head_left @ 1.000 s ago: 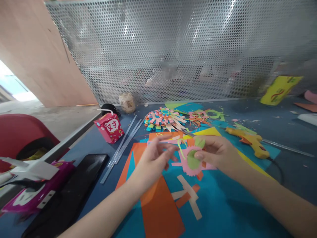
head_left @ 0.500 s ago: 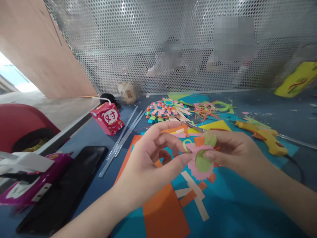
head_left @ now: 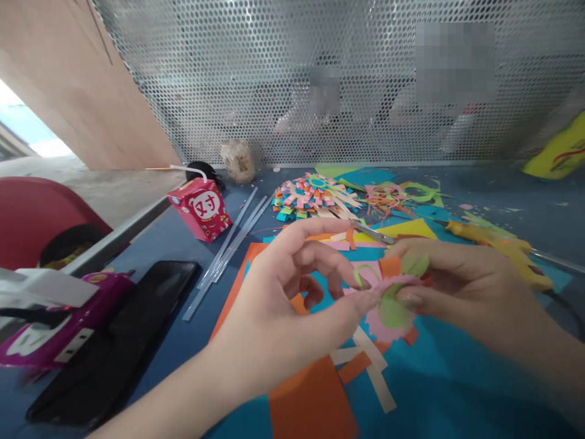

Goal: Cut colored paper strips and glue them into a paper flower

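A small paper flower (head_left: 395, 311), pink with a scalloped edge, a green centre and orange pieces, is held up between both hands. My right hand (head_left: 466, 292) pinches its right side, thumb in front by the green part. My left hand (head_left: 301, 292) has thumb and forefinger closed on its left edge, where a thin green paper loop (head_left: 365, 275) shows; the other fingers are curled. Below lie blue paper (head_left: 448, 378), orange paper (head_left: 306, 390) and several cut strips (head_left: 365, 360) in cream and orange. Scissors (head_left: 372, 233) lie behind the hands.
A yellow glue gun (head_left: 507, 250) lies at the right, fringed paper flowers (head_left: 315, 195) and scraps at the back. On the left are glue sticks (head_left: 233, 244), a red drink carton (head_left: 203, 207), a black phone (head_left: 119, 341) and a purple power strip (head_left: 82, 317). Perforated metal mesh (head_left: 274, 79) stands behind.
Both hands and the paper flower have shifted right in the picture, the flower slightly tilted. The camera view has also turned a little. Both hands keep their hold.
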`<state>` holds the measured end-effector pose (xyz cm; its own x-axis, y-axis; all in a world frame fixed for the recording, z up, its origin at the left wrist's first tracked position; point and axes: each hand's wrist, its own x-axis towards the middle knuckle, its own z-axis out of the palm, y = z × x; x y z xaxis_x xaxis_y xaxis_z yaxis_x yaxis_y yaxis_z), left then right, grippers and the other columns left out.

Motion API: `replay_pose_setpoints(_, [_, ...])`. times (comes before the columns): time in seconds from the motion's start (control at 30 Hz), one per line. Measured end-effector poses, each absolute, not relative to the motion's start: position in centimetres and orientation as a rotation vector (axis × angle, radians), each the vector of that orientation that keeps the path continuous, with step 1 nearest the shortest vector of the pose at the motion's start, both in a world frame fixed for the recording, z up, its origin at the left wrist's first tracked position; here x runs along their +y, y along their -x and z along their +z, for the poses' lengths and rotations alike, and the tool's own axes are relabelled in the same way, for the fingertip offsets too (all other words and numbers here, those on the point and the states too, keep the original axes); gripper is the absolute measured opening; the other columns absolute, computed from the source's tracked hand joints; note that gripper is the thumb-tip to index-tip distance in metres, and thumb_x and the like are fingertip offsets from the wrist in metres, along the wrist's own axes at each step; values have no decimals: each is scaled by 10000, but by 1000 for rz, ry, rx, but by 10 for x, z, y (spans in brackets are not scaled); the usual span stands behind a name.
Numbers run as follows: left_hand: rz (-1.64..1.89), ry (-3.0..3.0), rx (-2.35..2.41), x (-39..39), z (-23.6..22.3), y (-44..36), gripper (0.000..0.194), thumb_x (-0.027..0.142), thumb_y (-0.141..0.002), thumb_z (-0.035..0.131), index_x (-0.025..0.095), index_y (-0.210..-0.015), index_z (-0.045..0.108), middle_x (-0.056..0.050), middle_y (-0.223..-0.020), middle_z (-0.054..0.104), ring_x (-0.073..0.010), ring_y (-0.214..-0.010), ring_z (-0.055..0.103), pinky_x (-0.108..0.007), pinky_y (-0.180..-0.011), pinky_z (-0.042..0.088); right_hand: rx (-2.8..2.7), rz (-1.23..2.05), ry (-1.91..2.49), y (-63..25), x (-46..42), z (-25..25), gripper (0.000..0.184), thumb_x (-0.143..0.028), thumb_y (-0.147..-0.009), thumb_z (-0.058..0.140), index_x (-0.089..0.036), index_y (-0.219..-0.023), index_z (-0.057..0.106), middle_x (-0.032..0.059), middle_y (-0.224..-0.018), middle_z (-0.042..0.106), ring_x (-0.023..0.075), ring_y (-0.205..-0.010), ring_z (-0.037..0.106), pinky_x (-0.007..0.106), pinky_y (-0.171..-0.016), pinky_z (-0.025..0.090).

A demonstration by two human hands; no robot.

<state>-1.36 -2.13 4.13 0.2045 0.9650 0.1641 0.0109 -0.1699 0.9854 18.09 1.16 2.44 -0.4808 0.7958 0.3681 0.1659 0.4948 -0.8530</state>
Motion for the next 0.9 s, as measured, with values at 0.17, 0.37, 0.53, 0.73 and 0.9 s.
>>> replay_pose_setpoints(0.17, [1166, -1375, 975, -18, 40, 14, 343, 178, -739, 654, 260, -1047, 526, 50, -701, 576, -72, -643, 554, -182, -562, 429, -1932, 938, 821, -180, 12, 25, 170, -331, -766, 655, -207, -663, 602, -5, -670, 572, 122, -612, 557, 230, -577, 482])
replay_pose_setpoints(0.37, [1205, -1315, 952, -15, 43, 14, 320, 159, -728, 666, 227, -1012, 537, 55, -694, 582, -60, -645, 561, -164, -574, 431, -2054, 800, 789, -181, 14, 27, 176, -309, -793, 627, -204, -668, 562, -20, -652, 548, 101, -602, 509, 204, -529, 416])
replay_pose_setpoints(0.53, [1184, -1376, 957, -17, 45, 15, 313, 142, -740, 642, 229, -1017, 524, 53, -685, 579, -74, -643, 557, -193, -569, 428, -2108, 685, 714, -181, 14, 27, 167, -312, -804, 628, -212, -682, 571, -5, -691, 591, 116, -659, 546, 222, -581, 432])
replay_pose_setpoints(0.73, [1226, -1630, 1016, -19, 43, 15, 332, 123, -749, 622, 232, -1031, 486, 43, -705, 603, -98, -651, 555, -237, -581, 431, -2111, 642, 613, -182, 13, 28, 98, -263, -783, 657, -225, -710, 603, -6, -717, 616, 118, -693, 582, 210, -640, 476])
replay_pose_setpoints(0.9, [1314, -1759, 973, -21, 37, 15, 337, 138, -764, 624, 254, -1043, 475, 37, -743, 627, -101, -652, 591, -230, -558, 446, -2162, 692, 536, -185, 12, 34, 72, -282, -801, 646, -245, -749, 611, -15, -711, 614, 114, -689, 591, 206, -631, 497])
